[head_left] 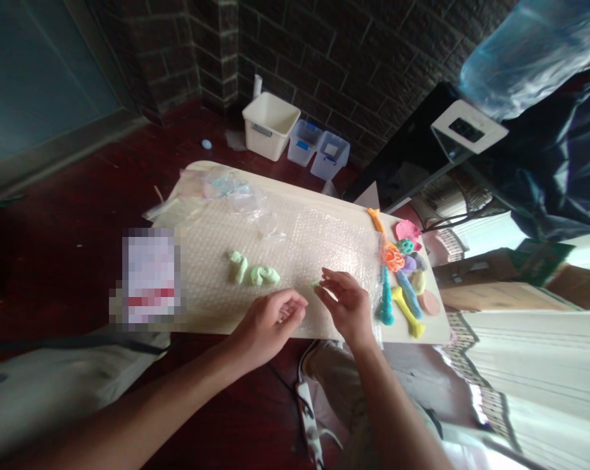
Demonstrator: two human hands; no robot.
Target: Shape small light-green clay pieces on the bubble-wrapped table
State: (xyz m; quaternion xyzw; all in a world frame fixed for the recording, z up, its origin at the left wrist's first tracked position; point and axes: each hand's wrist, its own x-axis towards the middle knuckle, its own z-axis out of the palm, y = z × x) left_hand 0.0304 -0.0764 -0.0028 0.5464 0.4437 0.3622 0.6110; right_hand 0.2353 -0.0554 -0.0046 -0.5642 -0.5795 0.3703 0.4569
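My right hand (346, 301) is over the bubble wrap (211, 241), thumb and fingertips drawn together at a small bit of light green clay (315, 284). Only a sliver of that bit shows. My left hand (273, 323) hovers by the table's near edge, fingers loosely curled, with a gap between thumb and fingers and nothing visible in it. Two light green clay pieces lie on the wrap, beyond my left hand: a bent strip (239, 266) and a curled, twisted piece (264, 275).
Coloured clay shapes line the table's right end, among them a yellow bone shape (408, 313), a teal stick (386, 297) and an orange lump (393, 258). Clear plastic bags (236, 192) lie at the far left. A white bin (270, 127) stands behind; a power strip (309, 418) is below.
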